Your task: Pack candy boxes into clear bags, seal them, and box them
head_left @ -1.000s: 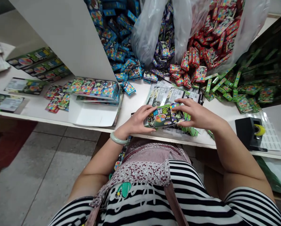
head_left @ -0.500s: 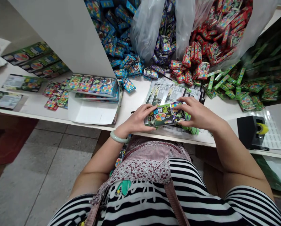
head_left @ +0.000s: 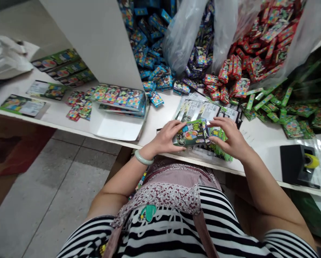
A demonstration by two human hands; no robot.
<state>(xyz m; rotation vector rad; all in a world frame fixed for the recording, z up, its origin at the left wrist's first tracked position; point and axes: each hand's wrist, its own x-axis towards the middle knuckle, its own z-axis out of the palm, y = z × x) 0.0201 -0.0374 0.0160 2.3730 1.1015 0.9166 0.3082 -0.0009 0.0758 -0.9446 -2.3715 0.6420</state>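
My left hand [head_left: 169, 138], with a pale bangle at the wrist, grips the left end of a dark green printed packet [head_left: 191, 134] near the table's front edge. At the packet's right end, my right hand [head_left: 226, 138] has thumb and fingers apart, close to its edge; whether the fingertips touch it is unclear. The purple box seen earlier is mostly inside or behind the packet. Bright green packets [head_left: 221, 143] lie under the right hand. Behind both hands are flat, clear printed sleeves [head_left: 200, 109] in an overlapping stack.
Piles of blue boxes [head_left: 156, 77], purple boxes [head_left: 200, 55], red boxes [head_left: 241, 68] and green boxes [head_left: 268, 102] line the back. An open white carton [head_left: 114, 125] stands left, with a black tape dispenser [head_left: 297, 165] on the right. A white panel [head_left: 95, 39] rises behind the carton.
The purple box has moved left into or behind the dark green packet. My right hand's fingers have opened away from it. The whole view has shifted, with more of the table's left side showing.
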